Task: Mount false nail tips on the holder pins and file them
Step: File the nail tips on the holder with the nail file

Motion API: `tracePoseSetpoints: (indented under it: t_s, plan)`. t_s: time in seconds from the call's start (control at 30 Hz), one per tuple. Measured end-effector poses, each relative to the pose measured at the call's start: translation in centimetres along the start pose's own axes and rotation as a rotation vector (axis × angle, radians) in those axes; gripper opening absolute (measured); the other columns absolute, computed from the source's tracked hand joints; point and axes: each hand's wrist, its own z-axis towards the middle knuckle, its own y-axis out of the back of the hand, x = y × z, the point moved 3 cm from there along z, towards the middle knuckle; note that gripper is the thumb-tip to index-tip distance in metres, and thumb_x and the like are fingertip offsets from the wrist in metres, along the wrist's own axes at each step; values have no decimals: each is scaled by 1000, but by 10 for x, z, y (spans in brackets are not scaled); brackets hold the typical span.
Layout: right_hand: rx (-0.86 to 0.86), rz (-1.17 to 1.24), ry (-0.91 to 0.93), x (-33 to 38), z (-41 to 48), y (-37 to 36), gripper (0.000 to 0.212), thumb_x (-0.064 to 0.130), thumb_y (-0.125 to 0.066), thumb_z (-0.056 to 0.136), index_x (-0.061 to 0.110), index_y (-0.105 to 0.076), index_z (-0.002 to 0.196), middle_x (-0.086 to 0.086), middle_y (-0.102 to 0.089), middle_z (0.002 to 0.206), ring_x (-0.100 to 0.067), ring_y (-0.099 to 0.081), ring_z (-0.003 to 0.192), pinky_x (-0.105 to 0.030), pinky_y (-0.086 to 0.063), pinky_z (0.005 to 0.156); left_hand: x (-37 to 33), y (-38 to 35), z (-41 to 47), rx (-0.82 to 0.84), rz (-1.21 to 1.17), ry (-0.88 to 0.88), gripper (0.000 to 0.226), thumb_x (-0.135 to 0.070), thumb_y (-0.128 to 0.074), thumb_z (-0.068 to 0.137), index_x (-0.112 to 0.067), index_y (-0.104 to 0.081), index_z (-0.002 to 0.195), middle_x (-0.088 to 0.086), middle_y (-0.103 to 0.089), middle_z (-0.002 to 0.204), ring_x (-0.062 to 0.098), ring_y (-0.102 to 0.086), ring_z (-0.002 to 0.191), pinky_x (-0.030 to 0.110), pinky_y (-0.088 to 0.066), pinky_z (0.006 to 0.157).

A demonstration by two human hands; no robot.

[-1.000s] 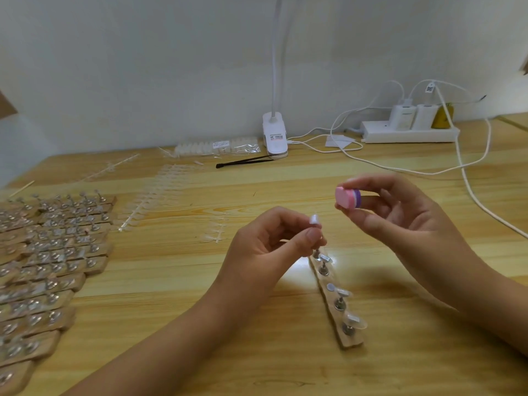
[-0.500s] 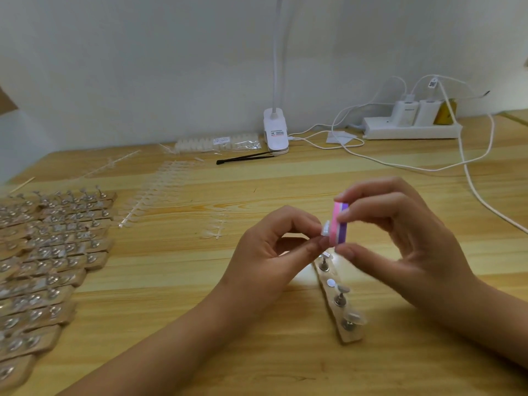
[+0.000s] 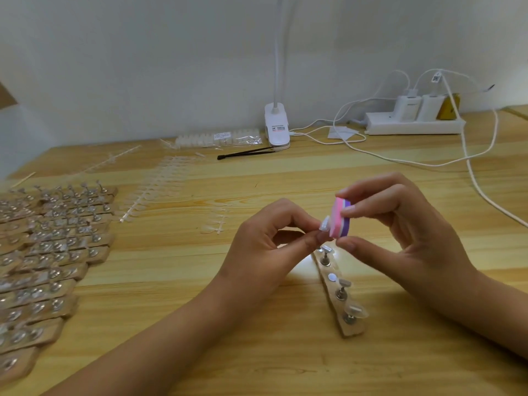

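Observation:
My left hand [image 3: 268, 238] pinches a small clear nail tip [image 3: 325, 224] between thumb and forefinger above the table. My right hand [image 3: 400, 227] grips a pink and purple buffer block [image 3: 340, 218], whose pink face lies against the nail tip. Below both hands a wooden holder strip [image 3: 340, 298] lies on the table, with three metal pins that each carry a clear nail tip [image 3: 355, 310]. One round bare magnet spot [image 3: 332, 278] shows on the strip.
Several wooden holder strips with pins [image 3: 51, 252] fill the left side. Clear nail tip sprues [image 3: 154, 192] lie behind them, with a bag of tips [image 3: 220, 137], black tweezers [image 3: 245, 152], a clip lamp [image 3: 276, 127], a power strip [image 3: 411, 125] and white cables [image 3: 483, 192].
My right hand has brought the buffer block down and left onto the nail tip held by my left hand; a second ago the block was apart from it.

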Motion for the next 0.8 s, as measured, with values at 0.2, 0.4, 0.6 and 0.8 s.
tracePoseSetpoints:
  t_s: [0.2,0.4,0.6,0.8]
  plan:
    - [36,-23,64,2,-2,-3,22,31,-71,85,24,-59,102,-4,-56,115,-24,-61,108,-37,-51,90,1,2,1,-10,99,-45,9,-10,-71,85,-2,-67,86,1,-61,84,10,-64,80,21,-53,76]
    - [26,-34,20,-1,-3,-5,25,30,-72,82,21,-58,101,-3,-56,112,-24,-60,106,-40,-51,90,-2,1,-1,-2,151,-91,3,-9,-70,86,-9,-67,86,-7,-59,84,9,-62,79,20,-53,77]
    - [17,-47,18,0,-2,-3,26,30,-73,81,21,-57,100,-3,-55,109,-21,-60,104,-36,-51,89,-4,1,-1,3,216,-128,5,-3,-70,86,-3,-66,84,-3,-59,84,11,-62,79,23,-55,76]
    - [18,-82,21,2,1,-1,25,31,-70,84,22,-58,104,-4,-56,107,-21,-60,97,-36,-53,81,-7,-1,-1,8,279,-167,7,-2,-70,86,2,-65,84,3,-59,83,10,-60,77,22,-53,73]
